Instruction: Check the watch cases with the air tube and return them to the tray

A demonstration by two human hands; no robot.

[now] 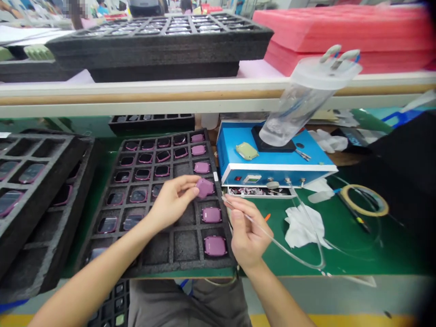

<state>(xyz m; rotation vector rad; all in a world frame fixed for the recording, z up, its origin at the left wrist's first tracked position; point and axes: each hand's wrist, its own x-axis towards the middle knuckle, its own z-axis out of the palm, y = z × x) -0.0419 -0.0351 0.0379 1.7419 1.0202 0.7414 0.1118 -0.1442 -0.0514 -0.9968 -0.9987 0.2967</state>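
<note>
My left hand (pixel 175 200) pinches a purple smartwatch case (pixel 205 187) between thumb and fingers. It is just above the right-hand column of the black foam tray (pixel 185 243). More purple cases, such as the one in the near right corner (pixel 215 245), lie in that column. Other compartments hold purple-rimmed watches with dark screens (pixel 143 174). My right hand (pixel 250 227) has its fingers closed around the end of a clear thin tube (pixel 262 229), its tip pointing left towards the held case. A small gap separates the tip from the case.
Behind my right hand stands a blue machine (pixel 231 150) carrying a green watch case (pixel 247 151) and a clear cylinder (pixel 289 109). Stacked foam trays (pixel 51 181) are at left. A white cloth (pixel 303 227) and a tape roll (pixel 384 206) lie at right. A shelf (pixel 153 97) crosses above.
</note>
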